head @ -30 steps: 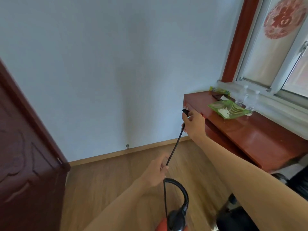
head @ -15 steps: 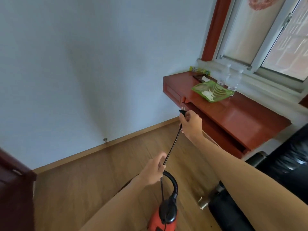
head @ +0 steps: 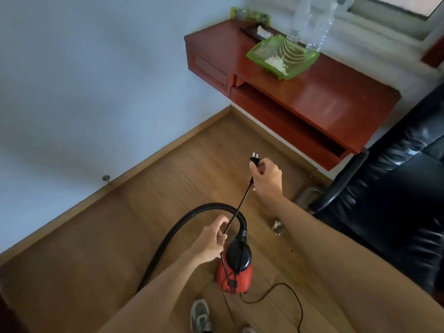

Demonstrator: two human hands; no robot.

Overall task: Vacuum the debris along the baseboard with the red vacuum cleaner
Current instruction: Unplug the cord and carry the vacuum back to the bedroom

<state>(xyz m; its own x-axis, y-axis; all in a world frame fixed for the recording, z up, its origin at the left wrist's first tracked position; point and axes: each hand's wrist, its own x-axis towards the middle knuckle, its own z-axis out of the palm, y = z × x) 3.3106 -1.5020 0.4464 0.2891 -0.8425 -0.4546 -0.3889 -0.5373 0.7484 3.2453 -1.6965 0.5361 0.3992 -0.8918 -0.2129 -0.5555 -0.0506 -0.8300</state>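
I'm still in the set-up stage: no vacuuming has begun. My right hand (head: 265,179) pinches the plug (head: 255,159) with its two prongs pointing up and away, free of any socket, and my left hand (head: 212,239) is curled round the power cord (head: 237,210) lower down, so that the stretch between them is taut. The red vacuum cleaner (head: 234,272) stands on the wood floor just in front of my shoe (head: 200,313). Its black hose (head: 192,217) arches up and off to the left, and slack cord loops on the boards beside it. The baseboard (head: 149,162) runs diagonally along the blue wall, well apart from the machine. I can't make out debris along it from here. Left to do, as I judge it: find a socket, plug in, take up the hose and work along the wall. Against half a second ago, both grips are unchanged, but the view has dipped. The vacuum's whole body, the hose and my shoe now show, the red desk (head: 324,92) sits higher in frame, and the door edge has gone.
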